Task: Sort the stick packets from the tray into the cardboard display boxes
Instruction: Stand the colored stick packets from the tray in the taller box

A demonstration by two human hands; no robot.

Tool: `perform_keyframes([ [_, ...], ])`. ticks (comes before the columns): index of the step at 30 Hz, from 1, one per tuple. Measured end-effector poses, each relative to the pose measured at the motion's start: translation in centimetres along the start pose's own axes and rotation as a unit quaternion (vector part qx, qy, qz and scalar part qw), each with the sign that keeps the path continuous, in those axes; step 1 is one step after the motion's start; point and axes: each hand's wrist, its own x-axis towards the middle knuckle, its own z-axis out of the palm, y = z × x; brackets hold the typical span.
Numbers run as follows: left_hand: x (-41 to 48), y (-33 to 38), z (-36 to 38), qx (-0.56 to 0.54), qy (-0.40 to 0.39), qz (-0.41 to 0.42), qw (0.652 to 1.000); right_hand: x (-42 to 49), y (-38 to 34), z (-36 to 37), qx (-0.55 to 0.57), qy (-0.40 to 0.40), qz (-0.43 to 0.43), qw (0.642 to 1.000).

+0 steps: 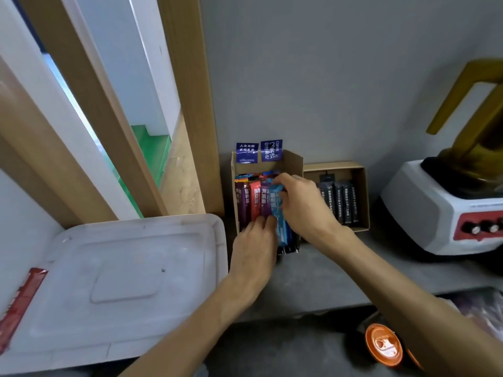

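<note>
A tall cardboard display box [292,163] stands against the grey wall, holding purple and red stick packets [249,198] side by side. My right hand [302,202] pinches the top of a blue stick packet [280,223] at the box's right side. My left hand [254,247] rests with straight fingers on the lower ends of the packets in that box. A second, lower cardboard box [363,191] to the right holds dark grey stick packets [343,201]. The white plastic tray [122,281] lies at the left, with one red packet [19,303] at its left edge.
A white and red blender [441,208] with a yellowish jug stands at the right on the grey counter [326,273]. An orange lid [383,345] lies below the counter edge. Wooden door frames rise at the left.
</note>
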Motion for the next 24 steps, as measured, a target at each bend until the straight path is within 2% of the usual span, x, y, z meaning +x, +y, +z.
perform_keyframes([
  [7,0.4,-1.0,1.5,0.089,0.053,0.060,0.993,-1.2,1.1,0.3,-0.074,0.050,-0.073,0.993],
  [11,0.0,-1.5,1.9,0.128,0.077,0.106,0.983,-1.7,3.3,1.1,-0.216,0.119,-0.154,0.957],
  [13,0.0,-1.8,1.9,0.154,0.063,0.119,0.979,-1.7,4.5,1.2,-0.229,0.165,-0.152,0.947],
  [16,0.3,-2.3,2.0,0.178,0.049,0.111,0.976,-1.8,5.8,1.5,-0.198,0.197,-0.159,0.947],
  [18,0.6,-2.3,1.7,0.186,0.051,0.110,0.975,-1.8,6.2,1.9,-0.128,0.208,-0.155,0.957],
  [21,1.3,-2.2,0.5,0.218,0.060,0.134,0.965,-2.3,6.6,2.6,0.035,0.203,-0.060,0.977],
  [24,2.6,-2.6,-1.8,0.256,0.069,0.154,0.952,-4.3,7.1,4.8,0.131,0.139,0.040,0.981],
])
